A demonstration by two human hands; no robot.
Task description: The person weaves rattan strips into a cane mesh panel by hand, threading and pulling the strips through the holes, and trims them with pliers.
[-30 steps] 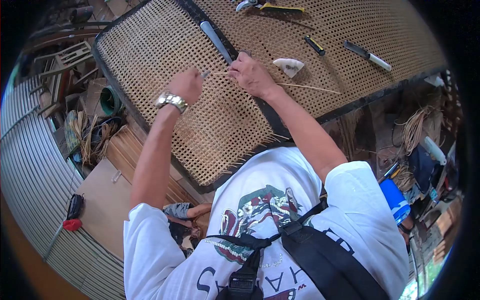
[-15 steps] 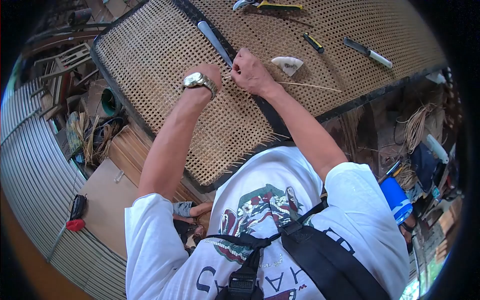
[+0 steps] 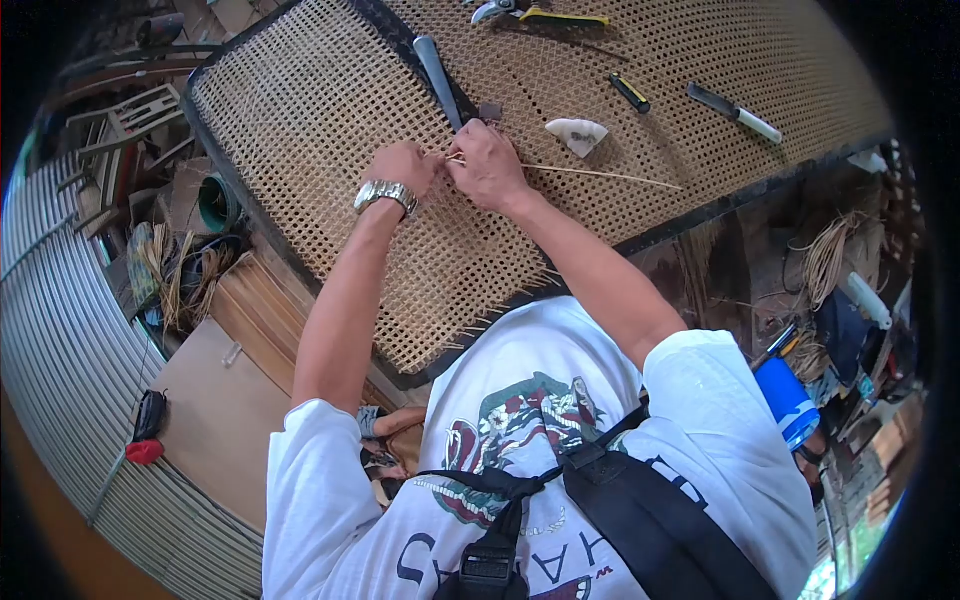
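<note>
A woven cane panel (image 3: 310,130) with a dark frame lies before me. Over its middle bar, my left hand (image 3: 405,170), with a metal watch on its wrist, is closed in a pinch at a pale cane strand (image 3: 600,174). Close beside it, my right hand (image 3: 487,165) is closed around the same strand, whose loose end trails right across the weave. Just beyond my right hand, a tapered tool with a grey handle (image 3: 436,75) lies along the bar. My fingers hide its tip. A small dark block (image 3: 490,111) sits by my right knuckles.
On the panel's right part lie a white wedge-shaped piece (image 3: 577,135), a yellow-black cutter (image 3: 629,92), a white-handled knife (image 3: 735,112) and yellow-handled pruning shears (image 3: 540,16). Cut cane ends stick up along the near edge. Another person's arm (image 3: 400,421) shows below left.
Both hands have shifted slightly toward me, and the left one has turned. The grey-handled tool sits a little further right, and the small dark block has come into sight.
</note>
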